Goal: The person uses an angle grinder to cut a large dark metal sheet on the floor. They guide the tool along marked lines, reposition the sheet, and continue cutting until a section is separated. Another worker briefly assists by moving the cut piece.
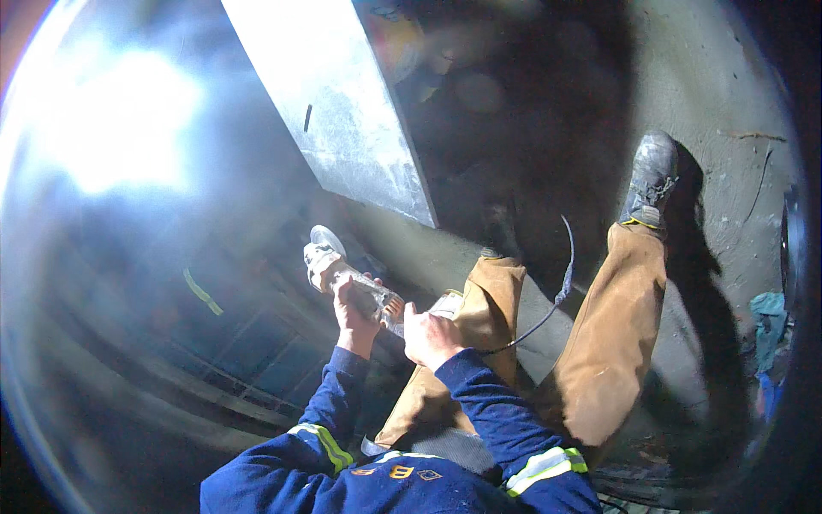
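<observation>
Angle grinder (pixel 366 296) is held left of the tan trousers (pixel 486 310), its body clasped by the left hand (pixel 354 320), its rear end gripped by the right hand (pixel 430 336). The disc (pixel 328 240) is pointed forward, apart from the pale panel (pixel 360 128).

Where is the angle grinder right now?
The angle grinder is left of centre in the head view, left hand around its body, right hand at its rear, disc below the pale panel.
</observation>
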